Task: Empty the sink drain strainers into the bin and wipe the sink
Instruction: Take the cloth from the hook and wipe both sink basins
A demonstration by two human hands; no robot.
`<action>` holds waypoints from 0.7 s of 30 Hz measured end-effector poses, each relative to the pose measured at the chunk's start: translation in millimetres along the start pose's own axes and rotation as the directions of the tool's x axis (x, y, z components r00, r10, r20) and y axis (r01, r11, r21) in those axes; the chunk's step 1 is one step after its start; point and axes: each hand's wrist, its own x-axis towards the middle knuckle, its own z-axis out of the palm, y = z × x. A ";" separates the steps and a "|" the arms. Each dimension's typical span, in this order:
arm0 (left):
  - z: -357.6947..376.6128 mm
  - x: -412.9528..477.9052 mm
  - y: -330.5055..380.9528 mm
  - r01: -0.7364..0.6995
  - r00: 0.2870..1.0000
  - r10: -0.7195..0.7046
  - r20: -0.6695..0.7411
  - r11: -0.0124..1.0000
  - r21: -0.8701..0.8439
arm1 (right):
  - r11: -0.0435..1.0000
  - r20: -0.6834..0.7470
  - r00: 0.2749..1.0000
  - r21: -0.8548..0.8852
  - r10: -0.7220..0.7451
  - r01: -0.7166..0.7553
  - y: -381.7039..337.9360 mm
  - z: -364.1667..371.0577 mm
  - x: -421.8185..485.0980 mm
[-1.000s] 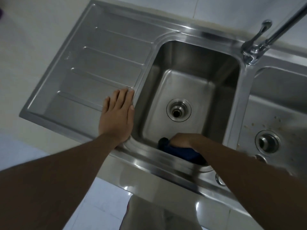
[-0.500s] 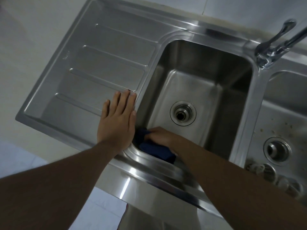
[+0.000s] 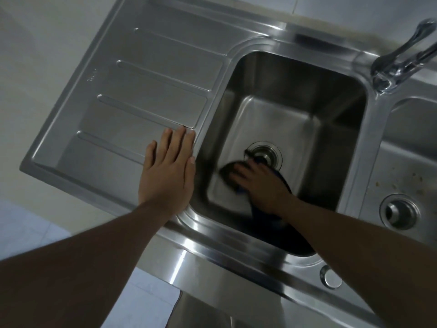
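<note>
A stainless steel sink has two basins; the left basin (image 3: 295, 110) is the deep one in the middle of the view. My right hand (image 3: 262, 185) presses a dark blue cloth (image 3: 262, 216) flat on this basin's floor, fingers spread, just below the drain strainer (image 3: 263, 155). My left hand (image 3: 169, 171) rests flat with straight fingers on the draining board (image 3: 132, 91), beside the basin's left rim. The right basin (image 3: 406, 166) shows brown specks on its floor and its own drain strainer (image 3: 399, 213).
A chrome tap (image 3: 402, 60) stands at the back between the two basins. A round overflow cap (image 3: 332, 278) sits on the front rim. Pale floor tiles (image 3: 28, 223) show below the sink's front edge.
My right hand has slid the cloth from the basin's near wall and front left corner out onto the floor, up to the drain. My left hand stays put on the draining board.
</note>
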 end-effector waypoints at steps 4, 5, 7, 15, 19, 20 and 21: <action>-0.9 -0.3 -0.5 0.000 1.000 0.000 0.011 1.000 -0.005 | 0.955 -0.013 0.976 0.210 0.218 -0.210 -23.0 -2.9 26.2; -1.3 -0.4 -0.1 0.002 1.000 -0.002 0.011 1.000 -0.004 | 0.983 -0.014 0.996 0.162 0.092 -0.089 -34.4 1.8 25.9; -2.1 -1.1 0.8 0.008 1.000 -0.008 0.011 1.000 -0.004 | 0.984 0.036 0.987 0.094 -0.157 0.153 -46.1 8.0 19.8; -2.7 -0.6 1.2 0.009 1.000 -0.008 0.021 1.000 -0.009 | 0.883 0.049 0.921 0.270 0.386 -0.385 2.4 -15.0 35.0; -3.4 -1.3 1.3 0.009 1.000 -0.009 0.016 1.000 -0.011 | 0.982 0.112 0.984 0.114 0.137 -0.150 -11.8 -5.6 13.7; -3.1 -1.3 1.4 0.006 1.000 -0.006 0.014 1.000 -0.011 | 0.992 0.157 0.984 0.073 0.087 -0.100 -9.6 -4.0 6.2; -2.9 -1.2 1.2 0.003 1.000 -0.002 0.013 1.000 -0.012 | 0.995 0.198 0.978 0.057 0.064 -0.076 -3.5 -2.6 1.9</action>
